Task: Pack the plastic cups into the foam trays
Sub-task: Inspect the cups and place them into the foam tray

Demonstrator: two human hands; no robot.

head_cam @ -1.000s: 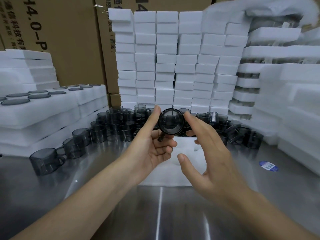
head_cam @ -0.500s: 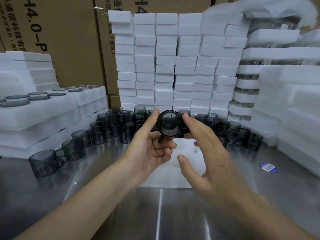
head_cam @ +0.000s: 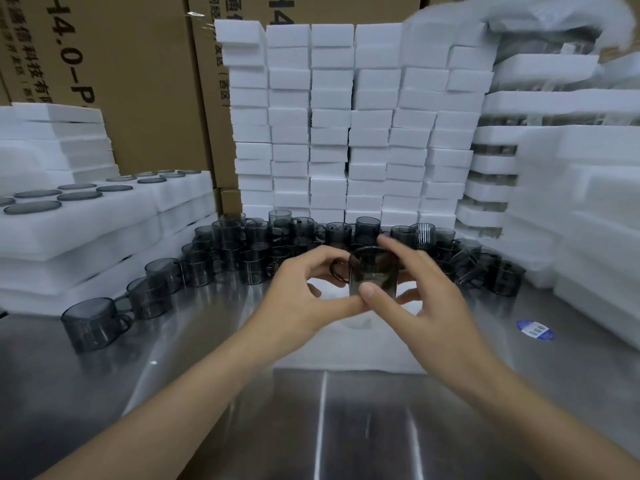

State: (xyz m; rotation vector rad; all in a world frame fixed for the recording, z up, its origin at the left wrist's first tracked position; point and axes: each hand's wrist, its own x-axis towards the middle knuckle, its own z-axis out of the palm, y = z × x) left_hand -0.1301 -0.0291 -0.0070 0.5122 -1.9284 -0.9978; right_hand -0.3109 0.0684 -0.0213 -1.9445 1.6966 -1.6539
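You hold one smoky cup (head_cam: pixel 372 275) between both hands, just above the foam tray (head_cam: pixel 346 358) that lies under your fingers. Your right hand (head_cam: pixel 436 306) grasps the body, with the thumb on the near wall and the forefinger reaching over the far rim. Your left hand (head_cam: pixel 298 303) curls round the handle (head_cam: pixel 337 271), its thumb tucked beneath and touching your right thumb.

The risks, as I judge them:
- Your two thumbs crowd the same low corner of the cup. They may block the base from entering a pocket, so you press it in crooked and dent the foam.
- The handle points towards your left fingers. If the pocket's notch lies another way, the cup may sit proud or jam.
- The wall looks smooth, and a light pinch could let it slip onto the tray or the steel beyond your fingertips.
- The loose cups (head_cam: pixel 242 244) stand just behind your fingertips, so a wide swing of the right forefinger could topple some.

Against a second ago, the cup no longer shows you its round end. It is turned side-on with the handle to the left, and it sits lower, nearer the tray. Your right hand, then spread beside the cup without gripping it, now grips it.
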